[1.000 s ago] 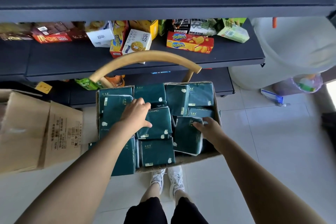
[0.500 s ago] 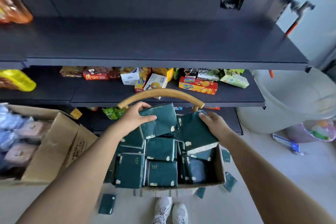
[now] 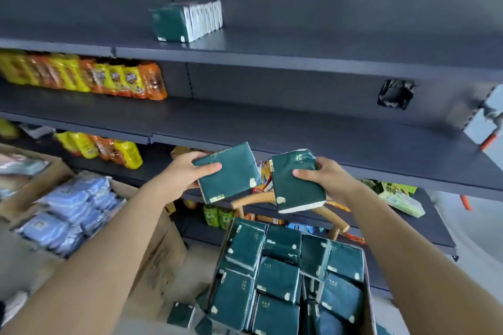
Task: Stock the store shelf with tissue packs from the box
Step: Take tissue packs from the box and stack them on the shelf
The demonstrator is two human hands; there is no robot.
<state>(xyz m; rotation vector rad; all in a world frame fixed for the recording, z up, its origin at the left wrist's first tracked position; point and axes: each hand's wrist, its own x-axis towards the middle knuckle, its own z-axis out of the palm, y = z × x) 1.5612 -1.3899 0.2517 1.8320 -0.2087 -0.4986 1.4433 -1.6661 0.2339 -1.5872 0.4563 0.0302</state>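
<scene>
Tissue packs, two, centre frame, above the box [image 3: 369, 307]: left hand [image 3: 178, 175] is clasping the left pack [image 3: 231, 174], right hand [image 3: 332, 181] is clasping the right pack [image 3: 295, 187], fingers [image 3: 209, 168] wrapped round each. Best placing: upright, snug beside the shelved row [image 3: 185, 22], upper centre, top shelf [image 3: 299, 46]

— Where is the camera?
— On my head. It is the only one, so no other view shares anything with it.
— Which way does it look?
— Forward and a bit down, at the dark shelves [image 3: 299, 128] in front of me. It sees very wide.
— How close is it?
— Close. My arms come in from the bottom corners. My left hand [image 3: 179, 177] with the left tissue pack [image 3: 227, 171] and my right hand [image 3: 329, 179] with the right tissue pack [image 3: 295, 185] sit in the middle. The box [image 3: 369, 315] is low down, under them.
</scene>
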